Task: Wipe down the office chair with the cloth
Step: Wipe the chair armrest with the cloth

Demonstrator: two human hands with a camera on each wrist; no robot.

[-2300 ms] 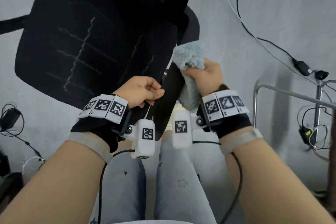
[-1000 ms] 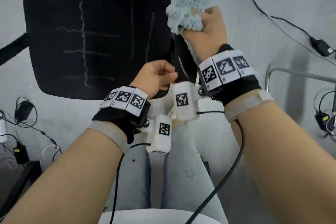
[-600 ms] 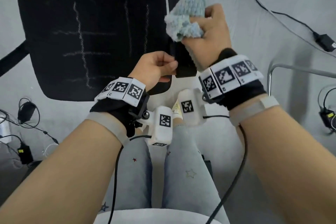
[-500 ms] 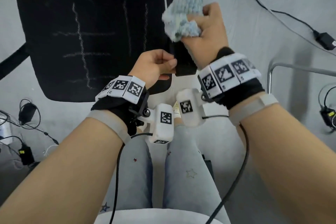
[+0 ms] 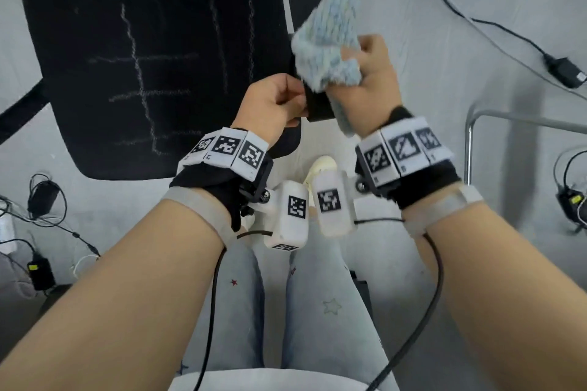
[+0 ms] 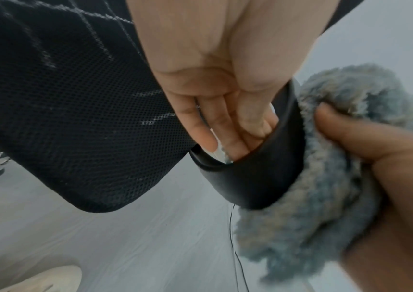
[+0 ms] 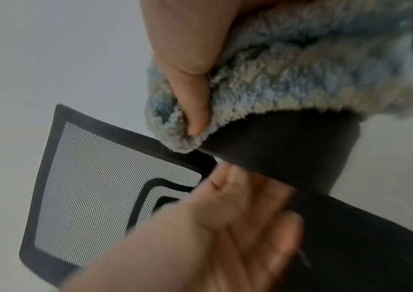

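The black office chair's mesh seat fills the upper left of the head view. Its black armrest runs along the seat's right side. My left hand grips the armrest's near end, fingers hooked behind the black band. My right hand holds a fluffy blue-grey cloth wrapped over the armrest's outer face, thumb pressing into the cloth. The mesh backrest shows beyond the armrest in the right wrist view.
Cables and power adapters lie on the grey floor at the left and at the upper right. A metal tube frame stands at the right. My legs in pale jeans and a light shoe are below the hands.
The chair has turned so its seat faces me squarely. My right hand slid the cloth up the armrest, then a little back towards me. The left hand keeps its grip on the armrest end.
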